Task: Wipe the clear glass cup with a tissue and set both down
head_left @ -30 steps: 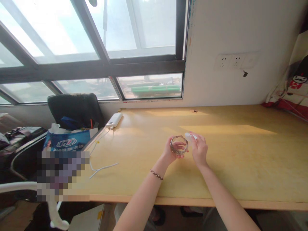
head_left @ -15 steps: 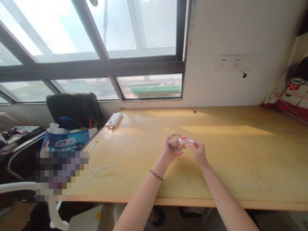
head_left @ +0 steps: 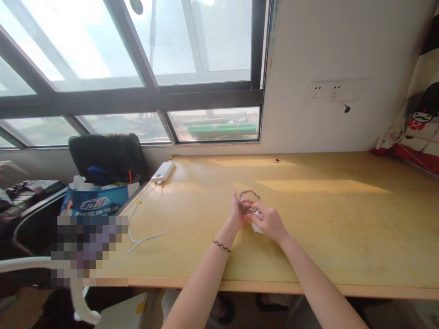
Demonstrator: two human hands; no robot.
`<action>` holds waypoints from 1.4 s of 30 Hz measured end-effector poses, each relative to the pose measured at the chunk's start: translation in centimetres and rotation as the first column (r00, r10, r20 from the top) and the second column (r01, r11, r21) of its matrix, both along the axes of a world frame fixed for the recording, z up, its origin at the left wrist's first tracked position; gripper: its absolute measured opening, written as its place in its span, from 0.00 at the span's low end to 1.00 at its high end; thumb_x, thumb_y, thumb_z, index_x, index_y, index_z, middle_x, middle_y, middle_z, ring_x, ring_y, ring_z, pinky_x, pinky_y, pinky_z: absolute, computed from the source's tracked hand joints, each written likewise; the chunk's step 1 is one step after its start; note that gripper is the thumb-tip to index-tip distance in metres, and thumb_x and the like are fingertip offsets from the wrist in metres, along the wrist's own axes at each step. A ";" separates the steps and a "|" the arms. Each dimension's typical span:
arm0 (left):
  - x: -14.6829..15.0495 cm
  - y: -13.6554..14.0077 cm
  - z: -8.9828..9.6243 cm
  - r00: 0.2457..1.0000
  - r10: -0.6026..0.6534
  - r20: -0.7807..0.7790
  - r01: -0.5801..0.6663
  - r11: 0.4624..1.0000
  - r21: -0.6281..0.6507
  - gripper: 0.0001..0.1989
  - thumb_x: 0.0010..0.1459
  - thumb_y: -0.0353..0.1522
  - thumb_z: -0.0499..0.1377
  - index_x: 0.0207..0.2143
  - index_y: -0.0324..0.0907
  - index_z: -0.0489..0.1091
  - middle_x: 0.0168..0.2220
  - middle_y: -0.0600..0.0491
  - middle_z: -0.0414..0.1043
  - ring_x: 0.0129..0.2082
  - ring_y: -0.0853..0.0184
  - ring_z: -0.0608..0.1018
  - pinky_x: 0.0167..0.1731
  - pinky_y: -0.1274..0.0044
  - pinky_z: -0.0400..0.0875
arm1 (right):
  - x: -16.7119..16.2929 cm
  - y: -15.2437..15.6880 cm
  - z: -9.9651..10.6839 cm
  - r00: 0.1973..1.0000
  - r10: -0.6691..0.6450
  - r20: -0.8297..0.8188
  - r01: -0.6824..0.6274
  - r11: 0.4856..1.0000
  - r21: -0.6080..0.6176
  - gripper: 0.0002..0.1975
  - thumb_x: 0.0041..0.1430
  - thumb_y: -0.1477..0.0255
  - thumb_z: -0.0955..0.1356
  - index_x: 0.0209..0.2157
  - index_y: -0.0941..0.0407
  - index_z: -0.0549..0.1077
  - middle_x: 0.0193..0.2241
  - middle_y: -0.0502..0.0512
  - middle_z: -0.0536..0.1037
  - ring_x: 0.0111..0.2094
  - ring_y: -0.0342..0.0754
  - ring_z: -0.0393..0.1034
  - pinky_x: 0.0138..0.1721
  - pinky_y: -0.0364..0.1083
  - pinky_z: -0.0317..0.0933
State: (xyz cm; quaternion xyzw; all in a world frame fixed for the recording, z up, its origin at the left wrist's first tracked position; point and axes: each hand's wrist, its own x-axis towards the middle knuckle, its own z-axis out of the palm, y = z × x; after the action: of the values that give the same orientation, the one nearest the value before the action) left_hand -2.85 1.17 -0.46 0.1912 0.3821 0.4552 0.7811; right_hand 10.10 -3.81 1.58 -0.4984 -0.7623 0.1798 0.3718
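Observation:
My left hand [head_left: 236, 215] holds a small clear glass cup [head_left: 248, 201] just above the wooden desk [head_left: 325, 219], near its middle. My right hand [head_left: 269, 222] is pressed against the cup's near side and pinches a small white wipe [head_left: 256, 227] that shows below the fingers. A braided bracelet [head_left: 221, 246] circles my left wrist. How the wipe touches the glass is hidden by my fingers.
A white power bank [head_left: 163, 171] lies at the desk's far left corner, with a white cable [head_left: 147, 239] trailing off the left edge. A black chair [head_left: 106, 155] and a blue bag [head_left: 94, 201] stand to the left. Wall sockets [head_left: 329, 91] sit above the desk.
My right hand has moved from the cup's right rim down to its near side, taking the white wipe with it. The cup has tilted and shifted slightly left.

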 end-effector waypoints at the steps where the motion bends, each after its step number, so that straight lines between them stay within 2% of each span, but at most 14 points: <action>1: 0.0 0.1 -0.1 1.000 -0.002 -0.027 0.002 1.000 -0.007 0.34 0.47 0.58 0.42 0.23 0.37 0.67 0.14 0.49 0.68 0.12 0.69 0.67 0.13 0.80 0.56 | -0.1 0.0 -0.2 0.999 -0.032 0.034 0.032 0.999 0.019 0.12 0.51 0.63 0.65 0.35 0.54 0.71 0.17 0.47 0.72 0.16 0.42 0.63 0.19 0.39 0.52; 4: 0.1 0.3 -0.2 0.996 -0.021 -0.082 0.020 1.000 -0.019 0.36 0.47 0.59 0.38 0.26 0.37 0.67 0.16 0.49 0.69 0.12 0.68 0.69 0.11 0.80 0.57 | -0.1 0.2 -0.7 0.990 -0.089 0.109 0.083 0.995 0.060 0.11 0.53 0.64 0.64 0.35 0.54 0.71 0.18 0.49 0.74 0.19 0.44 0.67 0.21 0.39 0.53; 7: 0.6 0.4 -0.3 0.996 -0.030 -0.088 0.034 0.998 0.047 0.33 0.50 0.56 0.38 0.32 0.38 0.66 0.20 0.48 0.71 0.14 0.67 0.71 0.12 0.79 0.62 | 0.5 0.3 -0.5 0.972 -0.143 0.187 0.127 0.988 0.093 0.10 0.53 0.64 0.64 0.35 0.54 0.70 0.20 0.51 0.75 0.22 0.47 0.70 0.22 0.40 0.54; 10: 1.1 0.2 -0.2 0.995 -0.054 -0.079 0.064 0.989 0.133 0.28 0.54 0.52 0.41 0.36 0.38 0.64 0.25 0.46 0.73 0.17 0.67 0.74 0.16 0.78 0.67 | 2.6 0.9 0.1 0.949 -0.231 0.215 0.211 0.971 0.110 0.12 0.54 0.63 0.63 0.36 0.55 0.69 0.20 0.52 0.75 0.22 0.48 0.70 0.21 0.41 0.53; 15: 1.3 -0.5 -0.3 0.987 -0.127 -0.098 0.147 0.961 0.235 0.26 0.54 0.50 0.44 0.38 0.38 0.64 0.35 0.41 0.74 0.23 0.65 0.77 0.23 0.75 0.71 | 11.1 3.1 -0.1 0.906 -0.364 0.215 0.362 0.931 0.048 0.12 0.53 0.64 0.63 0.37 0.55 0.69 0.19 0.50 0.73 0.23 0.48 0.70 0.24 0.42 0.55; 20: 1.2 -0.6 -0.2 0.989 -0.071 -0.127 0.099 0.968 0.229 0.24 0.54 0.49 0.46 0.37 0.37 0.66 0.32 0.43 0.75 0.21 0.66 0.77 0.23 0.77 0.71 | 20.4 6.2 -2.0 0.805 -0.482 0.345 0.512 0.859 0.006 0.13 0.51 0.64 0.65 0.35 0.58 0.69 0.23 0.58 0.74 0.25 0.50 0.69 0.26 0.43 0.55; 24: 1.1 -0.3 -0.1 0.988 -0.074 -0.139 0.103 0.970 0.219 0.24 0.55 0.48 0.46 0.37 0.36 0.66 0.32 0.43 0.75 0.21 0.67 0.76 0.22 0.77 0.70 | 24.7 7.5 -3.0 0.775 -0.491 0.396 0.542 0.840 -0.018 0.13 0.52 0.64 0.64 0.35 0.59 0.68 0.27 0.61 0.75 0.29 0.51 0.69 0.28 0.44 0.55; 32: 0.9 0.0 -0.3 0.975 -0.087 -0.202 0.133 0.965 0.227 0.26 0.55 0.50 0.44 0.37 0.37 0.65 0.34 0.44 0.74 0.23 0.68 0.76 0.23 0.78 0.69 | 28.0 9.1 -3.6 0.788 -0.403 0.465 0.494 0.865 -0.088 0.13 0.51 0.63 0.64 0.34 0.58 0.68 0.27 0.58 0.74 0.29 0.50 0.68 0.27 0.42 0.53; 42: 1.1 -0.2 0.2 0.963 -0.064 -0.262 0.130 0.961 0.245 0.27 0.53 0.51 0.45 0.35 0.37 0.66 0.33 0.45 0.74 0.22 0.68 0.75 0.22 0.78 0.67 | 29.0 10.2 -3.9 0.756 -0.406 0.513 0.529 0.841 -0.114 0.14 0.51 0.63 0.64 0.35 0.58 0.69 0.26 0.58 0.74 0.28 0.50 0.68 0.27 0.42 0.53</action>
State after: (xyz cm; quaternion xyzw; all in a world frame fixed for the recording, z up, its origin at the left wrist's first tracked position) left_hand -1.76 0.96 -0.30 0.3668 0.4051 0.4343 0.7160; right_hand 39.13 6.43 -2.27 -0.7455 -0.6492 0.0494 0.1427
